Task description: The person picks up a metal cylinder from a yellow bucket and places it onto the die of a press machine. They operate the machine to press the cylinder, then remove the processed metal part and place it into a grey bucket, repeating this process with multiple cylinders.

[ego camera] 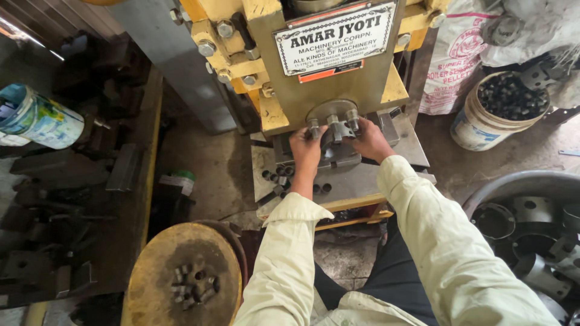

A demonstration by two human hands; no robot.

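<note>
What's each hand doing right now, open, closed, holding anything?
Left hand: fingers closed on the grey metal part under the yellow press.
Right hand: fingers curled on the same part's right side.

Dull grey metal bracket (339, 130) on a worn yellow-painted steel press (284, 90); matt cream cloth sleeves (447, 253).

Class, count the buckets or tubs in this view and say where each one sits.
2. A white bucket of small dark metal pieces stands on the floor at upper right, beside the press. A paint-style tub lies tilted at far left. Others may be hidden beyond the frame.
</note>
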